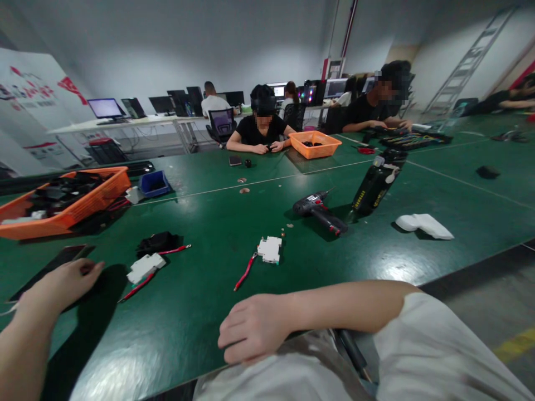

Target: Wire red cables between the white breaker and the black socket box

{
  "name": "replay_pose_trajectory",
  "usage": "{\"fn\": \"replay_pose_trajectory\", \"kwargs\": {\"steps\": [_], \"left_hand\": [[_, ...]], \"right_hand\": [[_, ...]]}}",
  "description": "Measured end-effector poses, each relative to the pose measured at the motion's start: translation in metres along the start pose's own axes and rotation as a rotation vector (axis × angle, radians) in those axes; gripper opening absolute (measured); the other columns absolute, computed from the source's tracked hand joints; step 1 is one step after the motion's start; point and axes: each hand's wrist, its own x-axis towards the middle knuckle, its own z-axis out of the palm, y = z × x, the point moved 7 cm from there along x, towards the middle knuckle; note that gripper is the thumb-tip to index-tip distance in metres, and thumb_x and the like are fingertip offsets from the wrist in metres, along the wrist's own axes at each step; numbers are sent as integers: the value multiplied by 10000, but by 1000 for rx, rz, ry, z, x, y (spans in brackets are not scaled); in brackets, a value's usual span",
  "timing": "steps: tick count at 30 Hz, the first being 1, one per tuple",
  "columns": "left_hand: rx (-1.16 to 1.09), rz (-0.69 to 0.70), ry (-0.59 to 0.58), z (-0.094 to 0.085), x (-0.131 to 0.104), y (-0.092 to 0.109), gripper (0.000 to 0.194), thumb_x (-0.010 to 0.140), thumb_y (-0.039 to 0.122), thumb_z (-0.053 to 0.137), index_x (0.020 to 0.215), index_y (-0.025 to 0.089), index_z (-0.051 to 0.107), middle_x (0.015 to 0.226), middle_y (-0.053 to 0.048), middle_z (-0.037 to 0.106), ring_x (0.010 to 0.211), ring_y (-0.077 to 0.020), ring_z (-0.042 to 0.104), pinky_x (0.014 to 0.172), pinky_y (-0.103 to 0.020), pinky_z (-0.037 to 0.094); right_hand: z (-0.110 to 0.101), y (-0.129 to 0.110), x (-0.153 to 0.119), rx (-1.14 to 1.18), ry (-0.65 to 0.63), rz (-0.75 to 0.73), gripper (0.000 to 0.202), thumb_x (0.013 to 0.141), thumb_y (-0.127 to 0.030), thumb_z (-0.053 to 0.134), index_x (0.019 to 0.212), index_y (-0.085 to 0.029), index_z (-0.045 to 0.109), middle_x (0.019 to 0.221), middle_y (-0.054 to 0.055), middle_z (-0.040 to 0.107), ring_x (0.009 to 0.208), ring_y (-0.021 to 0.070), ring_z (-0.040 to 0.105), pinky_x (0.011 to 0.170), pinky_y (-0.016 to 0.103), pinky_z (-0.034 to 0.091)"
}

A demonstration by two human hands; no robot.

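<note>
My left hand (67,282) hovers at the left over a dark flat slab like a phone (50,270). Its fingers are loosely bent, with a gap by the thumb and nothing seen in them. To its right lies a white circuit breaker (145,268) with a red cable (140,287), beside a black item (161,243) with a red lug-ended lead. My right hand (253,328) rests closed at the near table edge, fingers folded together and no object visible. Beyond it sits another white circuit breaker (270,249) with a short red cable (246,271).
A cordless drill (320,211), a black bottle (376,184) and a white wrapped item (424,225) lie right of centre on the green table (200,328). Orange baskets (100,192) and a small blue bin (154,184) stand farther off. Other people sit across the table.
</note>
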Motion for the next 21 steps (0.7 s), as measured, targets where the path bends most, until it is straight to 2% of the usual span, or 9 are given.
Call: {"fn": "replay_pose_trajectory", "kwargs": {"steps": [2,3,5,9,12,14,16,19,21], "left_hand": [[-30,-150,-163,8,-5,-1,580,816,661,409,967,211,742,812,-114,747,621,-223,597,706,-353,481],[-30,-208,-185,6,-9,2,593,820,668,399,1011,221,739,816,-107,741,633,-223,592,698,-350,480],[-3,-270,-123,-9,-17,12,589,832,666,386,1040,242,738,758,-92,714,634,-224,577,667,-337,472],[53,-300,1,-43,-32,37,556,885,590,332,964,242,758,652,-85,662,616,-238,567,592,-301,434],[83,-242,162,-75,-39,73,576,941,497,252,935,213,753,816,-97,714,669,-242,603,561,-289,402],[-9,-48,274,-92,-42,120,524,962,430,268,905,208,739,942,-78,730,784,-226,643,599,-281,421],[-181,215,310,-100,-47,181,486,970,367,295,800,197,717,899,-63,726,844,-198,658,670,-273,457],[-270,647,217,-94,-59,286,450,966,338,340,734,194,698,789,-58,699,816,-182,650,725,-280,465],[-282,797,159,-86,-64,343,445,971,336,353,704,196,680,713,-64,664,762,-181,629,683,-285,445]], "right_hand": [[4,-8,7,35,14,-42,257,1010,-415,508,1004,-249,704,1208,41,690,1180,186,591,941,298,440],[6,-8,9,49,24,-31,266,1014,-413,500,996,-243,704,1195,41,695,1168,183,596,927,298,440],[8,-4,9,67,50,8,297,1025,-400,468,988,-223,703,1165,49,702,1135,180,605,896,300,443],[10,0,3,76,72,13,280,1019,-395,479,959,-221,690,1105,60,702,1080,181,615,817,302,440],[10,2,1,84,93,26,252,1010,-372,489,936,-224,680,1072,60,702,1040,183,616,775,305,435],[8,3,0,97,110,37,231,1003,-352,498,937,-222,678,1062,57,701,1025,183,614,765,305,434],[7,4,-1,114,110,50,201,994,-344,519,934,-228,672,1060,54,701,1027,181,612,764,303,435],[7,7,-2,120,82,81,183,991,-335,523,928,-236,664,1062,50,702,1024,177,608,742,305,436],[8,9,-3,112,61,100,196,995,-335,511,950,-229,669,1068,46,701,1016,174,604,726,306,437]]}}
